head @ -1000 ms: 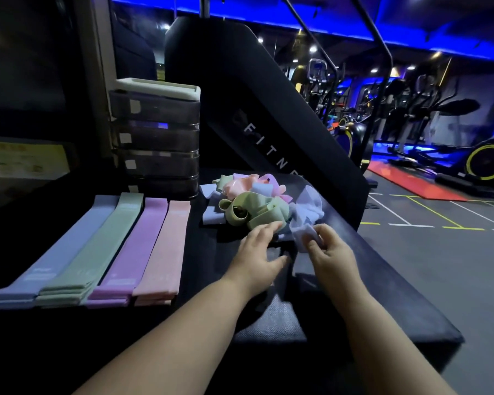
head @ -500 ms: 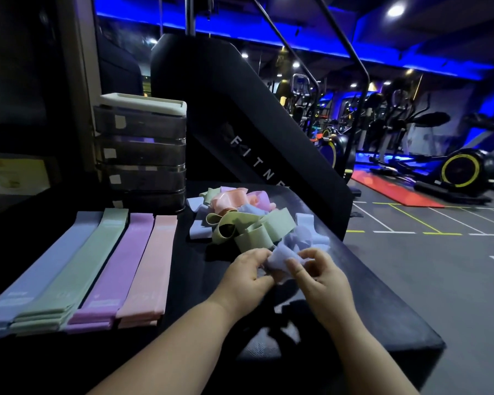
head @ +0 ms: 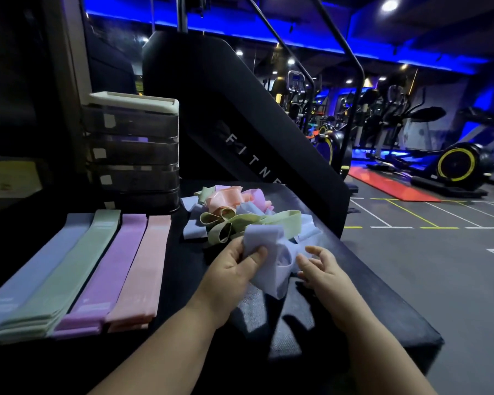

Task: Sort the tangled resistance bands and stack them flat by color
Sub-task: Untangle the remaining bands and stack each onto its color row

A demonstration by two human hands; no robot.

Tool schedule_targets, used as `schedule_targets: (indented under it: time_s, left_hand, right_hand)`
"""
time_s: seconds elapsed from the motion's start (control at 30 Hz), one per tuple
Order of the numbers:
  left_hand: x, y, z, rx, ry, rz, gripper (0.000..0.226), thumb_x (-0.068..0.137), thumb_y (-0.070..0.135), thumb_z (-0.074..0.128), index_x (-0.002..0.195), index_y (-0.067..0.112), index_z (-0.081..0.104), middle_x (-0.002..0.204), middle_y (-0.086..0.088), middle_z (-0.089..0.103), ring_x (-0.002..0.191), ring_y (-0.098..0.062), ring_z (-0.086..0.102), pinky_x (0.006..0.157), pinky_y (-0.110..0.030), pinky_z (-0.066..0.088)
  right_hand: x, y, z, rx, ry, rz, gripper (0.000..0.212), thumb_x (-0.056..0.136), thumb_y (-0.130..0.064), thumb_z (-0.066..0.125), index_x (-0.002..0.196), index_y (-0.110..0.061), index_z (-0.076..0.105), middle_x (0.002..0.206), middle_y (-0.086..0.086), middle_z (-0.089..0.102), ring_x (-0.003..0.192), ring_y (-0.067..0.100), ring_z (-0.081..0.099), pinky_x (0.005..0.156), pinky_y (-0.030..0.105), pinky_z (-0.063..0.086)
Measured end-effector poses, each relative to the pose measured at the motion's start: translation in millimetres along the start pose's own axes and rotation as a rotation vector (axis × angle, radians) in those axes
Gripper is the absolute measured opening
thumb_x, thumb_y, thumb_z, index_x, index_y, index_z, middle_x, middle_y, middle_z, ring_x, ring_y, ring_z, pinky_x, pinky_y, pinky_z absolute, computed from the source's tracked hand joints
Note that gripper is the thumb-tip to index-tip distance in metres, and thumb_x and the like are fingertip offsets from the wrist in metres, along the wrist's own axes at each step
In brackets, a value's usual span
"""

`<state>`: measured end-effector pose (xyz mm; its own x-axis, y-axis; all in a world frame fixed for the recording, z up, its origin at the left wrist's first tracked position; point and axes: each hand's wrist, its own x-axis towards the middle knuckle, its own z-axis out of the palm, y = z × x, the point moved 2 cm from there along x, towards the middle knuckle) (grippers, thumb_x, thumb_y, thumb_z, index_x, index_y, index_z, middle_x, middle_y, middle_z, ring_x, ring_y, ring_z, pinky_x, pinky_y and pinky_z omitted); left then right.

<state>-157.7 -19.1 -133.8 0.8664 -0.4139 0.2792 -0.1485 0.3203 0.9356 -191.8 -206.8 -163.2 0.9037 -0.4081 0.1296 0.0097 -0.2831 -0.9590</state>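
Head view, left hand (head: 228, 269): thumb and fingers pinch the pale blue band (head: 271, 260), just above the surface's near middle.
Right hand (head: 322, 269): fingers loosely curled and spread, holding nothing, just beside the band.
Pale blue band: soft matte fabric, crumpled and folded; long axis roughly far-to-near, lower end drooping toward the person.
Surface (head: 382, 303): black, finely textured.
Sorted stacks (head: 109, 266): flat strips, blue, green, purple, pink, side by side, pointing away and slightly right.
Tangle (head: 240, 212): looped pastel bands, just beyond the hands.
Drawer unit (head: 134, 155): smoky translucent, pale top.
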Motion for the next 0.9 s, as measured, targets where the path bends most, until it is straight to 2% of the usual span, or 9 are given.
schedule_targets:
  time_s: [0.1, 0.17, 0.23, 0.33, 0.47, 0.6, 0.77, 0.83, 0.9]
  left_hand:
    - [-5, 4, -2, -0.225, 0.03, -0.086, 0.032, 0.085, 0.02, 0.059, 0.116, 0.011, 0.065, 0.112, -0.013, 0.071, 0.106, -0.026, 0.065, 0.097, -0.041, 0.05]
    - [-8, 6, -5, -0.314, 0.032, -0.115, 0.039, 0.084, 0.022, 0.057, 0.121, 0.01, 0.062, 0.114, -0.015, 0.07, 0.107, -0.029, 0.066, 0.094, -0.04, 0.053]
    - [-10, 9, -9, -0.335, 0.034, -0.123, 0.04, 0.084, 0.024, 0.056, 0.121, 0.011, 0.062, 0.112, -0.012, 0.071, 0.101, -0.025, 0.068, 0.087, -0.035, 0.057]
    - [-15, 11, -13, -0.302, 0.033, -0.144, 0.038, 0.086, 0.024, 0.055, 0.121, 0.012, 0.063, 0.11, -0.011, 0.072, 0.099, -0.023, 0.069, 0.085, -0.034, 0.058]
    - [-23, 8, -19, -0.225, 0.112, -0.178, 0.021, 0.096, 0.019, 0.051, 0.109, 0.013, 0.066, 0.091, -0.008, 0.074, 0.077, -0.018, 0.07, 0.067, -0.03, 0.057]
    - [-29, 3, -31, -0.073, 0.182, -0.229, 0.017, 0.097, 0.023, 0.055, 0.107, 0.012, 0.064, 0.092, -0.01, 0.072, 0.083, -0.022, 0.065, 0.075, -0.036, 0.051]
    - [-33, -1, -48, 0.267, 0.233, -0.217, 0.018, 0.095, 0.03, 0.06, 0.108, 0.017, 0.058, 0.099, -0.007, 0.071, 0.091, -0.023, 0.068, 0.086, -0.044, 0.052]
    - [-35, -2, -51, 0.295, 0.225, -0.206, 0.014, 0.096, 0.029, 0.059, 0.105, 0.019, 0.059, 0.098, -0.007, 0.071, 0.091, -0.024, 0.067, 0.086, -0.045, 0.052]
    - [-37, -4, -52, 0.262, 0.212, -0.201, 0.011, 0.096, 0.025, 0.058, 0.103, 0.017, 0.061, 0.094, -0.007, 0.072, 0.086, -0.02, 0.066, 0.081, -0.041, 0.051]
  right_hand:
    - [-5, -5, 2, 0.02, -0.108, -0.008, 0.04, 0.069, -0.051, 0.071, 0.106, -0.056, 0.056, 0.119, -0.009, 0.06, 0.099, 0.013, 0.067, 0.096, 0.042, 0.052]
    - [-10, -9, 5, -0.023, -0.166, -0.044, 0.046, 0.074, -0.027, 0.071, 0.111, -0.052, 0.059, 0.109, -0.007, 0.065, 0.088, 0.01, 0.067, 0.088, 0.032, 0.053]
    - [-15, -13, 8, -0.12, -0.193, -0.127, 0.052, 0.079, -0.008, 0.067, 0.114, -0.046, 0.06, 0.114, -0.006, 0.064, 0.084, 0.002, 0.068, 0.08, 0.019, 0.052]
    - [-17, -18, 13, -0.301, -0.168, -0.256, 0.047, 0.079, -0.017, 0.074, 0.106, -0.051, 0.058, 0.122, -0.019, 0.05, 0.086, -0.004, 0.063, 0.081, 0.011, 0.047]
    - [-16, -18, 17, -0.38, -0.174, -0.288, 0.044, 0.077, -0.034, 0.079, 0.11, -0.053, 0.056, 0.118, -0.023, 0.047, 0.096, -0.001, 0.057, 0.083, 0.01, 0.043]
    - [-18, -19, 19, -0.466, -0.211, -0.305, 0.048, 0.078, -0.038, 0.077, 0.12, -0.048, 0.055, 0.118, -0.026, 0.047, 0.104, -0.004, 0.053, 0.084, 0.011, 0.04]
    - [-19, -18, 28, -0.609, -0.344, -0.407, 0.05, 0.079, -0.036, 0.075, 0.125, -0.045, 0.059, 0.114, -0.04, 0.042, 0.12, -0.002, 0.042, 0.104, 0.02, 0.035]
    - [-19, -16, 32, -0.681, -0.374, -0.424, 0.047, 0.078, -0.038, 0.073, 0.123, -0.045, 0.061, 0.105, -0.042, 0.045, 0.114, -0.003, 0.041, 0.101, 0.02, 0.035]
    - [-19, -17, 33, -0.667, -0.347, -0.468, 0.033, 0.079, -0.028, 0.074, 0.11, -0.037, 0.07, 0.089, -0.035, 0.054, 0.095, -0.008, 0.047, 0.086, 0.015, 0.038]
